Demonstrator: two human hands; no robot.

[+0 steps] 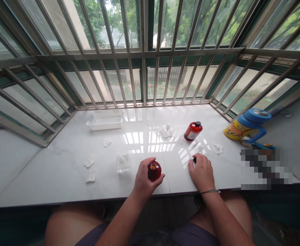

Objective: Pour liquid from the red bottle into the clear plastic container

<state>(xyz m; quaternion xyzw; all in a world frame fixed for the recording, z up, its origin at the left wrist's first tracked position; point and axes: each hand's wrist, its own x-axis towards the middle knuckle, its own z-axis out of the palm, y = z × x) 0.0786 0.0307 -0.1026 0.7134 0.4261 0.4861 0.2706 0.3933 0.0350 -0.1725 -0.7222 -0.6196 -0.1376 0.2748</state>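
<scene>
My left hand (146,176) is wrapped round a small dark red bottle (154,171) that stands upright and uncapped on the white sill near its front edge. Just right of it, my right hand (201,170) rests knuckles-up on the sill with its fingers curled over a small black cap (194,159), of which only a sliver shows. A second red bottle (192,131) with a black cap and a white label stands farther back, apart from both hands.
A clear plastic cup (123,163) stands left of my left hand, a small white dish (167,130) farther back. A white basket (105,120) sits back left. Crumpled tissues (89,162) lie about. A yellow and blue jug (244,125) lies at right. Window bars (143,78) close off the back.
</scene>
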